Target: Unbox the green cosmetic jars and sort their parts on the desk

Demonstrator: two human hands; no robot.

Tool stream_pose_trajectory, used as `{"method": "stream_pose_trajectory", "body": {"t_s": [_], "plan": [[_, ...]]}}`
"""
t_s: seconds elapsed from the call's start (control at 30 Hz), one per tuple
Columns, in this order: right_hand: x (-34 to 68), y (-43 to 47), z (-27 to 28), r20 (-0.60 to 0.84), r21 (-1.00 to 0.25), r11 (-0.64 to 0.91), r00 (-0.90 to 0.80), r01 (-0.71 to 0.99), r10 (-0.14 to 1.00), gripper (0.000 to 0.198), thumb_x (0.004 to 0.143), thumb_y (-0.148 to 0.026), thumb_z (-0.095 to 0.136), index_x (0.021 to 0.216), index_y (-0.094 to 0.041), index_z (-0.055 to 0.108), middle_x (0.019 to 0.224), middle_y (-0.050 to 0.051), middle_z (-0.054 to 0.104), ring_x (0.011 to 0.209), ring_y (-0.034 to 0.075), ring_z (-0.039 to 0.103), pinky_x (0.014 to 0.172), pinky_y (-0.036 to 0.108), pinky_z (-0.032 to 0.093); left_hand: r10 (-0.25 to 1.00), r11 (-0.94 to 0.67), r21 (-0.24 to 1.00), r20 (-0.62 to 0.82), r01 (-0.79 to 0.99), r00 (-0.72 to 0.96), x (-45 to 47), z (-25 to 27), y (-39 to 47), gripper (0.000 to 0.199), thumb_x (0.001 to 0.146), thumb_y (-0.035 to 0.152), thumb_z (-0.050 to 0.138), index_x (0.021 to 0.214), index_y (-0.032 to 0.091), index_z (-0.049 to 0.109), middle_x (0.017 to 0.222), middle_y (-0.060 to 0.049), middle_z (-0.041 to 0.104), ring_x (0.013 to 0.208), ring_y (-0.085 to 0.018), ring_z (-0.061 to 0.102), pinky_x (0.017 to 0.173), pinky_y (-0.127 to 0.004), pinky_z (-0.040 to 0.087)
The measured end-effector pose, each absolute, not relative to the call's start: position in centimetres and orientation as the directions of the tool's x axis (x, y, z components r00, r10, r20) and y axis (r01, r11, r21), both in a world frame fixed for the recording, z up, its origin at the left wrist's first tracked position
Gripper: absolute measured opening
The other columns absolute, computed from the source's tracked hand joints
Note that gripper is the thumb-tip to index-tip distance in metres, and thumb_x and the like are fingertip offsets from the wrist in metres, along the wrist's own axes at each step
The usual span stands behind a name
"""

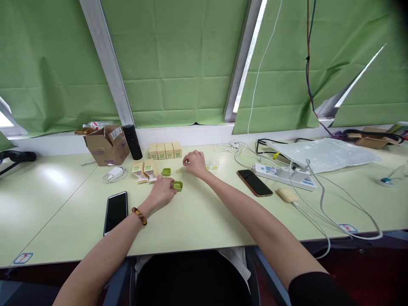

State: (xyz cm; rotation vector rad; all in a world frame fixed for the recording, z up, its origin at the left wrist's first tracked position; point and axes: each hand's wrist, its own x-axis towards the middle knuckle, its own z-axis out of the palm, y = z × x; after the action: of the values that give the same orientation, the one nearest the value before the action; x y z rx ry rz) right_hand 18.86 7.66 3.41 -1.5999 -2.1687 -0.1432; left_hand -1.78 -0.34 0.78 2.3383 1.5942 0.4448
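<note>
My left hand point(162, 191), with a beaded bracelet at the wrist, is closed on the edge of a small green square box point(177, 186). A second green box point(166, 172) lies on the table just beyond it. My right hand point(195, 163) has its fingers bent together above the table; what they hold, if anything, is hidden. Small pale pieces point(180, 170) lie by its fingertips, and small clear containers with yellow bits point(212, 165) are to its right. Two opened cream cartons point(145, 171) stand left of the green boxes. Several closed cream cartons point(165, 151) form a row behind.
A white phone point(115, 212) lies front left and another phone point(254, 182) on the right. A cardboard box point(107, 145) and black cylinder point(132, 142) stand at the back left. Right of me are a power strip point(284, 175), cables and a plastic bag point(325, 154).
</note>
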Motion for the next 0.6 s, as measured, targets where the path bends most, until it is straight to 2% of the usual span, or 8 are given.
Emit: {"method": "stream_pose_trajectory", "body": {"t_s": [0.07,0.17,0.23,0.33,0.43,0.5,0.6], "plan": [[20.3,6.3,3.7,0.460,-0.236,0.328,-0.192,0.915,0.867,0.020,0.094,-0.016,0.059,0.096,-0.020,0.078,0.102,0.010,0.076,0.107,0.026,0.057,0.095,0.039,0.032,0.935,-0.350,0.389,0.087,0.852,0.344,-1.8,0.6,-0.2,0.008,0.084,0.028,0.070,0.086,0.021,0.066,0.090,-0.009,0.072,0.107,-0.035,0.058,0.079,-0.038,0.043],[22.1,3.1,2.6,0.473,-0.262,0.363,-0.209,0.894,0.856,0.017,0.092,-0.014,0.061,0.098,-0.020,0.076,0.095,0.007,0.075,0.101,0.025,0.061,0.091,0.037,0.034,0.933,-0.355,0.351,0.070,0.867,0.354,-1.8,0.7,-0.1,0.016,0.084,0.031,0.070,0.095,0.020,0.071,0.094,-0.010,0.073,0.108,-0.036,0.058,0.083,-0.039,0.043],[22.8,0.6,1.1,0.427,-0.282,0.396,-0.255,0.874,0.867,0.018,0.090,-0.014,0.065,0.103,-0.020,0.075,0.094,0.005,0.075,0.094,0.022,0.064,0.089,0.035,0.037,0.933,-0.355,0.316,0.060,0.880,0.354,-2.0,1.1,0.1,0.031,0.082,0.036,0.073,0.108,0.019,0.073,0.101,-0.011,0.074,0.110,-0.037,0.057,0.087,-0.040,0.043],[23.3,-2.5,-0.9,0.312,-0.352,0.397,-0.294,0.847,0.903,0.025,0.089,-0.017,0.069,0.114,-0.023,0.072,0.097,0.003,0.073,0.086,0.020,0.065,0.075,0.031,0.039,0.945,-0.327,0.275,0.091,0.904,0.315,-2.7,2.4,0.9,0.052,0.083,0.043,0.074,0.129,0.019,0.069,0.116,-0.012,0.072,0.119,-0.037,0.054,0.094,-0.041,0.043],[22.9,-3.9,-1.4,0.240,-0.432,0.375,-0.296,0.820,0.924,0.034,0.091,-0.024,0.070,0.125,-0.025,0.068,0.101,0.003,0.072,0.085,0.019,0.066,0.069,0.030,0.040,0.955,-0.271,0.183,0.172,0.945,0.240,-3.7,3.8,2.4,0.050,0.087,0.041,0.069,0.133,0.022,0.066,0.129,-0.014,0.067,0.126,-0.039,0.050,0.100,-0.044,0.040],[22.3,-3.6,-1.1,0.230,-0.450,0.383,-0.309,0.807,0.923,0.042,0.090,-0.026,0.074,0.132,-0.024,0.065,0.108,0.004,0.072,0.091,0.020,0.067,0.072,0.031,0.043,0.953,-0.253,0.099,0.198,0.962,0.230,-4.2,4.3,3.6,0.051,0.087,0.038,0.068,0.136,0.022,0.063,0.136,-0.016,0.063,0.132,-0.040,0.045,0.103,-0.047,0.037],[20.8,-2.2,-0.6,0.273,-0.403,0.458,-0.374,0.792,0.887,0.056,0.086,-0.031,0.081,0.138,-0.021,0.062,0.125,0.010,0.069,0.111,0.026,0.066,0.089,0.036,0.048,0.943,-0.304,-0.001,0.145,0.953,0.301,-4.4,4.6,5.4,0.051,0.086,0.037,0.068,0.134,0.021,0.062,0.136,-0.018,0.061,0.133,-0.041,0.042,0.104,-0.049,0.035]]}}
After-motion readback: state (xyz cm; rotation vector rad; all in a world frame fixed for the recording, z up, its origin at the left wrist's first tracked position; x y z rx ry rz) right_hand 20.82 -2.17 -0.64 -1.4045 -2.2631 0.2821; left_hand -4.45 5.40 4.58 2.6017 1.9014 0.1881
